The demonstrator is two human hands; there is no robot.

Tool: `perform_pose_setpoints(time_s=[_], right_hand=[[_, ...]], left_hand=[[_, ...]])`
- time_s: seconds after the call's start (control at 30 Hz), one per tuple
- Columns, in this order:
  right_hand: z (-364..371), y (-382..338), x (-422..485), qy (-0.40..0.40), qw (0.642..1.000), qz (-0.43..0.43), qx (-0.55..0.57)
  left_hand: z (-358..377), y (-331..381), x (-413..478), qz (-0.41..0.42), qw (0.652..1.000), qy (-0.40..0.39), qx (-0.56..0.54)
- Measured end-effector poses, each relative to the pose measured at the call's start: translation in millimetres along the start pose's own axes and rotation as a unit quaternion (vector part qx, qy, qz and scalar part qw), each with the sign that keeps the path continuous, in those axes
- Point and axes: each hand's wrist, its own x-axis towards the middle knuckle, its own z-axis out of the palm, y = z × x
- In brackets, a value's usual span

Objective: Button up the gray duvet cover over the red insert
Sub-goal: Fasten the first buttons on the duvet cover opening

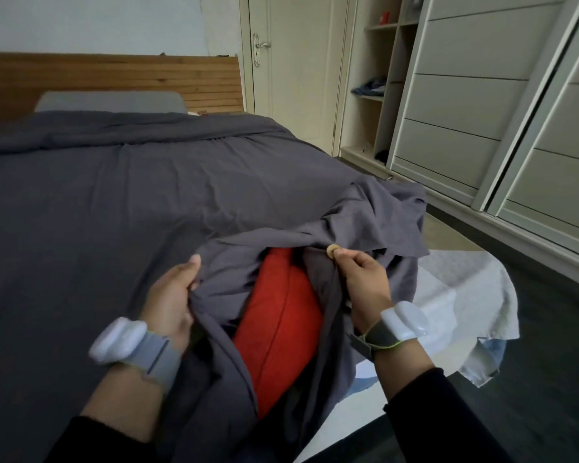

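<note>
The bed (448, 295) is covered almost fully by the gray duvet cover (131, 202), which is spread flat up to a gray pillow (111, 101) set against the wooden headboard (114, 76). At the near right corner, a white sheet (475, 289) is exposed and hangs over the edge.

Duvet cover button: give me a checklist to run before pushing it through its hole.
1. Button pinched by right hand: ok.
2. Left hand gripping the opposite edge of the gray duvet cover: ok.
3. Buttonhole located: cannot tell, none visible.
4. Two edges brought together: not ok, gap wide open.
5. Red insert tucked inside: not ok, it shows through the opening.
</note>
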Motion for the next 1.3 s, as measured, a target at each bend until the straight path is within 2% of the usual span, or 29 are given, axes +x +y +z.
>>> perform_pose_setpoints(time_s=[0.03,0.07,0.13,0.17,0.2,0.23,0.27,0.33,0.4,0.47,0.53,0.6,0.63,0.67,0.73,0.8,0.9,0.97,1.07,1.13,1.23,1.3], right_hand=[[-1,0,3,0.009,1.0,0.0,0.007],[-1,0,6,0.014,1.0,-0.001,0.015],[-2,1,8,0.023,1.0,0.004,0.013],[-2,1,10,0.02,1.0,0.012,0.011],[-3,2,11,0.014,1.0,0.019,0.008],[-3,2,10,0.008,1.0,0.023,0.004],[-2,3,10,0.003,1.0,0.025,0.0],[-1,5,8,-0.006,0.999,0.03,-0.022],[0,8,7,-0.012,0.998,0.036,-0.05],[0,9,8,-0.014,0.997,0.037,-0.071],[0,9,9,-0.021,0.997,0.043,-0.063],[1,10,9,-0.03,0.997,0.047,-0.049],[1,11,9,-0.031,0.997,0.048,-0.047],[1,12,9,-0.031,0.997,0.049,-0.043],[3,13,8,-0.034,0.998,0.048,-0.035],[3,13,8,-0.04,0.997,0.048,-0.037],[5,7,10,-0.051,0.998,0.024,-0.017],[3,4,12,-0.048,0.999,0.001,0.012],[-1,3,13,-0.052,0.999,-0.008,0.017],[-4,6,11,-0.072,0.997,-0.001,-0.026],[-8,9,9,-0.126,0.986,0.009,-0.105],[-8,11,10,-0.131,0.981,-0.011,-0.142]], left_hand=[[-10,7,-2,0.037,0.994,0.013,0.105],[-21,11,-4,0.074,0.963,0.024,0.258],[-39,4,-9,0.068,0.852,0.023,0.518],[-43,0,-11,0.05,0.82,0.006,0.571],[-45,-2,-11,0.038,0.816,-0.006,0.577],[-42,-1,-11,0.042,0.829,0.004,0.558],[-37,2,-7,0.076,0.835,0.025,0.544],[-10,11,2,0.196,0.83,0.026,0.521],[29,14,9,0.276,0.819,-0.032,0.503],[69,4,16,0.294,0.785,-0.124,0.531],[97,-11,29,0.271,0.724,-0.199,0.603],[112,-25,43,0.261,0.657,-0.24,0.665],[115,-31,48,0.259,0.64,-0.24,0.682],[114,-36,52,0.256,0.64,-0.23,0.687],[108,-42,54,0.246,0.675,-0.194,0.668],[101,-43,50,0.227,0.75,-0.159,0.601],[98,-39,30,0.195,0.869,-0.104,0.443],[99,-45,14,0.167,0.919,-0.079,0.348],[103,-65,0,0.108,0.951,-0.069,0.28],[107,-70,1,0.098,0.96,-0.054,0.255],[112,-62,6,0.13,0.961,-0.038,0.239],[113,-58,9,0.164,0.95,-0.046,0.261]])
